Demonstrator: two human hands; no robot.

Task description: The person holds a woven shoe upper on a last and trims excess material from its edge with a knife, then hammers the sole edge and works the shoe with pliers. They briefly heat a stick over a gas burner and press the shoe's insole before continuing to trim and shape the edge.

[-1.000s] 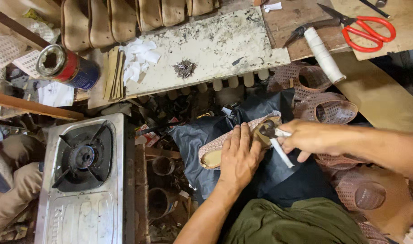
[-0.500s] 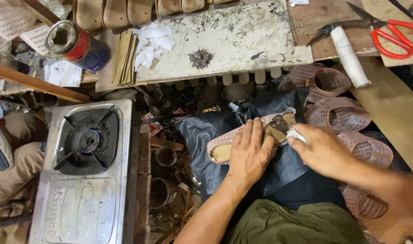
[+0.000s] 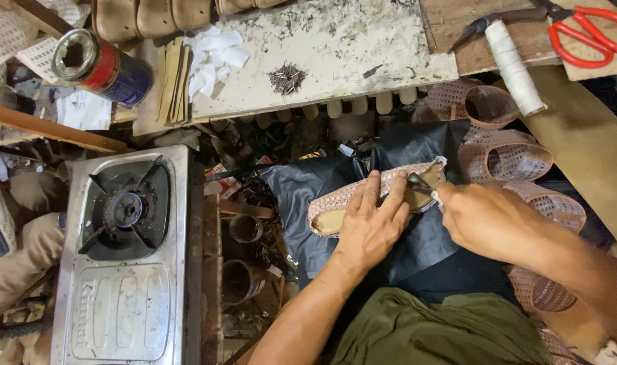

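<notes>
Pressing flat, the left hand [image 3: 372, 226] pins the pink woven shoe upper [image 3: 362, 196] on the black cloth [image 3: 301, 196]; the right hand [image 3: 484, 220], at three o'clock, has drawn back slightly, gripping a small metal tool [image 3: 423, 186].

A woven shoe upper [image 3: 362, 196] is laid on a sheet [image 3: 301, 196] across the lap, a gas stove [image 3: 126, 257] to its left; beyond, on the workbench [image 3: 335, 47], nails [image 3: 286, 78] are heaped, a tin can [image 3: 99, 66] left, scissors [image 3: 585, 30] right

Woven mesh shoe [image 3: 362, 192] on matt black sheet [image 3: 301, 196] (glossy steel stove [image 3: 129, 297]).
</notes>
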